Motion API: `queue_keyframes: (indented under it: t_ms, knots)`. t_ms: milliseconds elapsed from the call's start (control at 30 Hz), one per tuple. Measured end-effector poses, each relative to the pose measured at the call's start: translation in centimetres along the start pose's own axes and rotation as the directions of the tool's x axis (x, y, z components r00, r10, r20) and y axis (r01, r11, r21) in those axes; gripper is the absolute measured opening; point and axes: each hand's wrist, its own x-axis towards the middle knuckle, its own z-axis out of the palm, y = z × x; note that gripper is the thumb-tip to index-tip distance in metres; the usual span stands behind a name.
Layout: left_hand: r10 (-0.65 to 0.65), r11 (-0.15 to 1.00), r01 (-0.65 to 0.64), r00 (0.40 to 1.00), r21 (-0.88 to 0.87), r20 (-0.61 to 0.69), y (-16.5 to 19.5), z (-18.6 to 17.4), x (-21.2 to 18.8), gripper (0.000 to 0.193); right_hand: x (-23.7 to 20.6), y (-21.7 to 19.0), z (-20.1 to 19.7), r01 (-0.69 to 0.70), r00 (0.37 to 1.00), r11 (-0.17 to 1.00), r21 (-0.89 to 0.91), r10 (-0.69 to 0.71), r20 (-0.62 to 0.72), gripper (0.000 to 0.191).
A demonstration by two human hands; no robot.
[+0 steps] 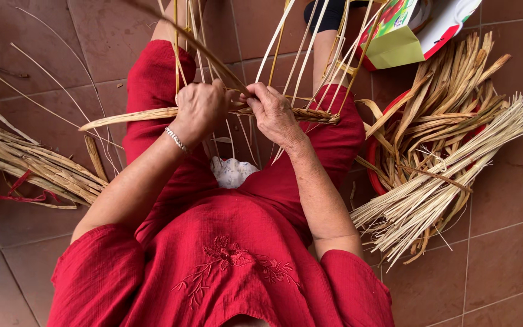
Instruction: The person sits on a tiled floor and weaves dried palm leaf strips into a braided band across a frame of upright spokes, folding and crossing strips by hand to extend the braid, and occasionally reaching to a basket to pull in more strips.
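Pinching the woven band (286, 112) above the red-clothed lap (237, 242), the left hand (200, 112) and right hand (275, 115) are closed on its flat strands, which could crack or slip from the upright stakes (310, 42) if overbent.

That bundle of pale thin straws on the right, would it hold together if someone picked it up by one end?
Probably not. The pale straw bundle shows no tie and already fans out loosely at both ends, so strands would likely slip free. The strands look thin and dry, so it should be light. It lies straight across the red basin, suggesting some springy stiffness.
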Motion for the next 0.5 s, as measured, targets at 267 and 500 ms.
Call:
queue_keyframes:
  t_ms: [267,500]
  knots:
    - [0.008,0.576,-0.318,0.923,-0.753,-0.384,-1.5,0.1,-0.1,0.022,0.0,-0.2,-0.1,-0.121,0.992,0.992,-0.041,0.123,0.033,0.011]
    - [-0.044,-0.132,0.158,0.985,-0.979,0.165,0.6,0.9,-6.4,0.020,0.8,0.3,1.9,-0.003,0.992,0.977,-0.214,-0.024,-0.124,0.014]
